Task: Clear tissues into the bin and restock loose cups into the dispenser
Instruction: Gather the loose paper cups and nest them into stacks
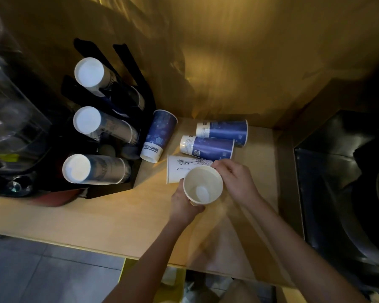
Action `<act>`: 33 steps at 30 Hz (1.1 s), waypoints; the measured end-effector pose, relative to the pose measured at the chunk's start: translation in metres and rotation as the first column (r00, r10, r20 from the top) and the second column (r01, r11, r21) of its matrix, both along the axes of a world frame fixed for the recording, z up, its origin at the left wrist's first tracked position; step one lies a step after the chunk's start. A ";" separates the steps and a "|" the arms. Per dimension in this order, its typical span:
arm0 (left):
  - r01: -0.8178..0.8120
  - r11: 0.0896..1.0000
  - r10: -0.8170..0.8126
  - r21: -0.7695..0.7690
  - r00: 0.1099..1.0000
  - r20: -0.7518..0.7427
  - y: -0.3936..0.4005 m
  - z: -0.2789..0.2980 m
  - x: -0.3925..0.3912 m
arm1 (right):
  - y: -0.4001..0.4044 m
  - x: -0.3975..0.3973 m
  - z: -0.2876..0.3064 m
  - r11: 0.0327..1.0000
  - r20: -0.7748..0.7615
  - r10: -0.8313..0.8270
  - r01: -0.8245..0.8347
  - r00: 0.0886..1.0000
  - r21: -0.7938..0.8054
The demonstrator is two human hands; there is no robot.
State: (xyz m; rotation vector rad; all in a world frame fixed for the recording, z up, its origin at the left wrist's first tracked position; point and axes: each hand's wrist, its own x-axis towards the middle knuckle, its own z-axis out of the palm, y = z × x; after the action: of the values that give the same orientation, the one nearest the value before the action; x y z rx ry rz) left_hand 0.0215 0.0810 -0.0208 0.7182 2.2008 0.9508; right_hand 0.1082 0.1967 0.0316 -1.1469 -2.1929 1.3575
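Observation:
My left hand grips a white paper cup from below, mouth up toward me. My right hand pinches that cup's rim on its right side. Behind it a white cup with a line drawing lies on its side on the wooden counter. Two blue cups lie flat further back, and a third blue cup leans against the black cup dispenser. The dispenser holds three stacks of cups, bottoms toward me.
A clear plastic container stands left of the dispenser. A black sink or basin fills the right side. Below the counter edge a yellow-rimmed bin holds white crumpled tissue. A wooden wall backs the counter.

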 end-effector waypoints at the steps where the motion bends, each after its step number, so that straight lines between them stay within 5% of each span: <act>1: 0.008 1.000 -0.008 -0.007 1.000 -0.001 -0.002 0.001 -0.002 | 0.006 -0.006 0.000 1.000 0.013 0.019 -0.019 1.000 -0.017; 6: 0.008 1.000 -0.008 -0.017 1.000 -0.022 -0.019 0.003 -0.015 | 0.023 -0.041 -0.007 0.977 0.085 0.205 -0.208 0.975 0.038; 11: -0.032 0.998 0.032 -0.046 0.999 -0.015 -0.031 0.000 -0.025 | 0.023 -0.065 -0.025 0.855 0.328 0.469 -0.514 0.820 0.064; 18: -0.084 0.995 0.083 -0.046 0.996 -0.015 -0.037 0.000 -0.027 | 0.011 -0.062 -0.056 0.818 0.423 0.462 -0.559 0.779 0.136; 21: -0.086 0.995 0.086 -0.040 0.996 -0.014 -0.036 -0.001 -0.026 | 0.010 -0.059 -0.059 0.883 0.271 0.458 -0.469 0.847 -0.024; 27: -0.082 0.996 0.081 -0.043 0.996 -0.028 -0.036 -0.002 -0.026 | 0.024 -0.049 0.000 0.934 -0.048 0.199 -0.204 0.979 -0.293; 33: -0.057 0.997 0.056 -0.051 0.998 -0.035 -0.036 -0.003 -0.026 | 0.024 -0.041 0.052 0.903 -0.472 -0.074 -0.143 0.878 -0.406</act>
State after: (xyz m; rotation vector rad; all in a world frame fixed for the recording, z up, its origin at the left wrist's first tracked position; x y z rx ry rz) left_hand -0.0043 0.0448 -0.0239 0.6555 2.2769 0.9124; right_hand 0.0674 0.2208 0.0838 -0.7732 -1.6073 1.9644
